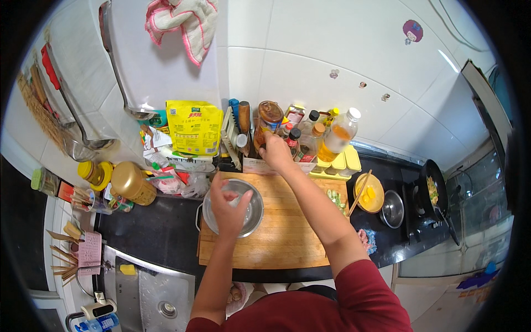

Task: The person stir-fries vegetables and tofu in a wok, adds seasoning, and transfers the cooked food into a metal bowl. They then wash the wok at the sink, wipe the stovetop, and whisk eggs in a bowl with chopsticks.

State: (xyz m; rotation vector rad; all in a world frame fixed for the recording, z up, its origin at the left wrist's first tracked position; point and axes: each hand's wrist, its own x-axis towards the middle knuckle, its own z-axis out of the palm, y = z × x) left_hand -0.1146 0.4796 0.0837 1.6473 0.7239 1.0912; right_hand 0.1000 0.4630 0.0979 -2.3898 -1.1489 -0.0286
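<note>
A person in a red short-sleeved top reaches with the right hand (pixel 275 152) toward a brown-lidded jar (pixel 270 113) standing in a low condiment box (pixel 258 166) along the back edge of a black kitchen desk (pixel 155 227); the fingers are at the jar's lower side, though whether they are pinching it cannot be told. The left hand (pixel 229 210), thumb and fingers spread, hovers over a metal bowl (pixel 258 217) near the left edge of a wooden cutting board (pixel 282 243). Chopped green vegetable pieces (pixel 335 198) lie at the board's right edge. Beyond it, toward the desk's right end, are a yellowish bowl (pixel 379 206) with yellow contents and chopsticks (pixel 360 188) across its left side, a second metal bowl (pixel 392 209) and a dark pan (pixel 441 176) holding food. Left of the jar, a yellow bag (pixel 194 128) stands upright near the desk's back edge.
</note>
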